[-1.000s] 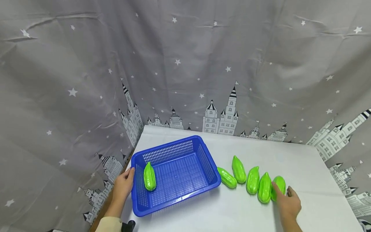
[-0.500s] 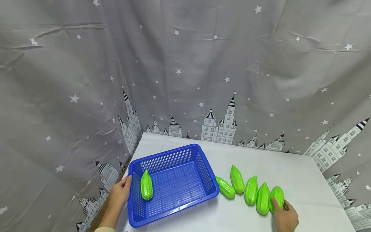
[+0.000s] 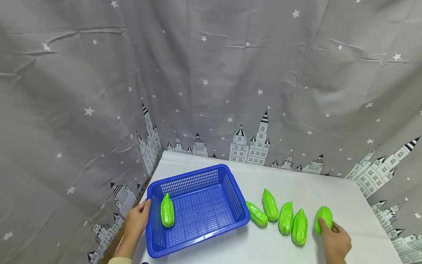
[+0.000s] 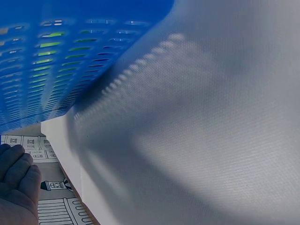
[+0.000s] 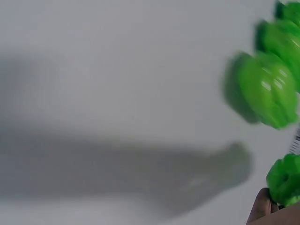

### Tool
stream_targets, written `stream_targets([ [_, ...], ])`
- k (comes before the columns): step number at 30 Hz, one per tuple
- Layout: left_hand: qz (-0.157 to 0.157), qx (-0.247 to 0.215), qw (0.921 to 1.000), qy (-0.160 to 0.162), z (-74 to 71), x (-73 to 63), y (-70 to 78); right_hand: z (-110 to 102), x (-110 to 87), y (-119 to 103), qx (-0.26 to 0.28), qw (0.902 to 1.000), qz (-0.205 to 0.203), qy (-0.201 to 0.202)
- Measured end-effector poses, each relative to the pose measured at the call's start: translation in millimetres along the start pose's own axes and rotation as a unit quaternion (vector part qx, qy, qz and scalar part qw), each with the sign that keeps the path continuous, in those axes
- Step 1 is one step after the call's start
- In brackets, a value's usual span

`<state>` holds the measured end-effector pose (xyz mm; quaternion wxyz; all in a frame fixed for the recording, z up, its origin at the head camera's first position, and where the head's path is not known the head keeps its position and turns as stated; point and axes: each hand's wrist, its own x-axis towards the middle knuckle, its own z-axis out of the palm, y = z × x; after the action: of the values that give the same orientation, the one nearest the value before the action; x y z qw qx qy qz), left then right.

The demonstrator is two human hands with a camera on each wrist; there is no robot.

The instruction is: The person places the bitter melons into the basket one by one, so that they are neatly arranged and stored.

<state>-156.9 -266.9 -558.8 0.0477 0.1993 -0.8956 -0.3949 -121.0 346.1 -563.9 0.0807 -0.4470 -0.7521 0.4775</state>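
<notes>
My left hand [image 3: 136,222] grips the left rim of a blue plastic basket [image 3: 197,238], thumb at the rim. In the left wrist view that hand's fingers [image 4: 18,168] show curled beside the basket's slotted wall [image 4: 56,70]. A glossy green ridged gourd [image 3: 167,211] lies inside the basket at the left. My right hand [image 3: 336,240] holds another green gourd [image 3: 324,216] between thumb and fingers, apart from the row. This held gourd [image 5: 284,180] shows at the lower right of the right wrist view, its underside fingers partly hidden.
Several similar gourds lie between basket and right hand: one gourd [image 3: 257,214] against the basket's right side, then a gourd [image 3: 270,205], a gourd [image 3: 285,218] and a gourd [image 3: 299,227]. The white tabletop [image 3: 263,249] ends at a grey castle-printed curtain [image 3: 211,91].
The right hand has taken hold of the rightmost gourd and moved it right, opening a gap from its neighbour. The left hand stays at the basket rim. The head view has tilted up slightly.
</notes>
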Motion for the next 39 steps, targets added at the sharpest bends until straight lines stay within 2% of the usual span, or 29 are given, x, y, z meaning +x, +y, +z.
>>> stream_targets([
  [3, 0.009, 0.003, 1.0, 0.0, -1.0, 0.0, 0.5, -13.7, 10.2, -31.1, 0.001, 0.9996, -0.027, -0.006],
  [7, 0.012, 0.005, 0.9999, -0.004, -1.4, -0.4, 0.9, -25.4, 16.4, -83.3, 0.038, 0.998, -0.044, -0.023],
  [11, 0.009, 0.007, 0.9999, -0.005, -1.3, -0.3, -0.1, -25.6, 13.2, -131.3, 0.091, 0.9937, -0.046, -0.046],
  [14, 0.008, 0.007, 0.9999, -0.006, -1.6, 0.1, -1.4, -22.0, 6.7, -154.0, 0.103, 0.9912, -0.061, -0.057],
  [17, 0.011, 0.009, 0.9999, -0.006, -1.9, -0.2, -3.0, -17.9, 1.1, -161.2, 0.105, 0.9901, -0.07, -0.063],
  [23, 0.016, 0.007, 0.9998, -0.003, -2.4, -0.8, -2.5, -7.9, -6.6, -158.4, 0.085, 0.9906, -0.082, -0.069],
  [27, 0.03, 0.005, 0.9995, 0.007, -2.4, -1.9, -0.2, 5.2, -16.4, -164.2, 0.077, 0.9885, -0.091, -0.093],
  [35, 0.034, 0.013, 0.9992, 0.015, -1.4, -2.0, 0.6, 59.0, -46.8, -188.7, 0.059, 0.9798, -0.119, -0.149],
  [39, 0.035, 0.015, 0.999, 0.023, -2.0, -3.0, -0.1, 92.5, -68.2, -200.0, 0.03, 0.9715, -0.139, -0.19],
])
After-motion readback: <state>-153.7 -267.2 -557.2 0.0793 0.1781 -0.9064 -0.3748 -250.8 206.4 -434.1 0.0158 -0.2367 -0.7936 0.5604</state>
